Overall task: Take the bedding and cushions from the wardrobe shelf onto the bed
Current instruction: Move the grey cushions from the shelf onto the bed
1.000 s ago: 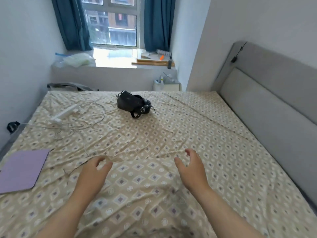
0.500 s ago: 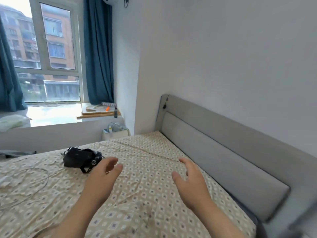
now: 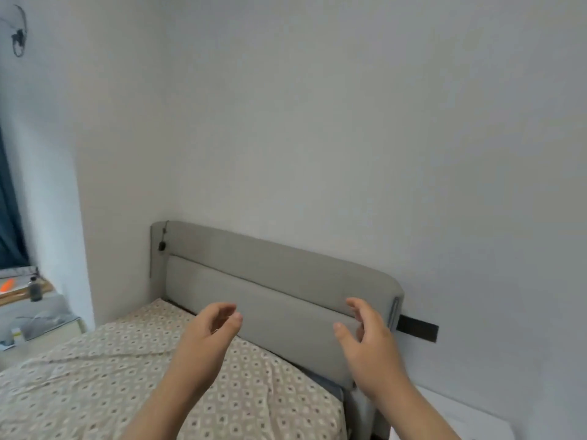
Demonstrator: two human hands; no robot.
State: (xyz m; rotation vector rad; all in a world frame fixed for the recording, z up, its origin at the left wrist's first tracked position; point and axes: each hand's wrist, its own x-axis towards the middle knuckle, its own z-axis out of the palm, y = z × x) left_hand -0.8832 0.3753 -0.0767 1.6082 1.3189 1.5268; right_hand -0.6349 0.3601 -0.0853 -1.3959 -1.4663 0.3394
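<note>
The bed [image 3: 95,385] with a beige diamond-patterned sheet fills the lower left, its grey padded headboard [image 3: 270,281] against the white wall. My left hand [image 3: 206,335] hovers above the sheet near the headboard, fingers loosely curled and holding nothing. My right hand [image 3: 368,341] is raised in front of the headboard's right end, fingers spread and empty. No wardrobe, bedding or cushions are in view.
A white bedside surface [image 3: 451,417] shows at the lower right, past the bed's corner. A black strip [image 3: 417,328] is fixed to the wall beside the headboard. At the far left are a windowsill with a small dark bottle [image 3: 35,289] and a blue curtain [image 3: 9,223].
The view has swung right and up, away from the window and the black bag on the bed, toward the headboard and wall. Both empty hands stay raised in front of me.
</note>
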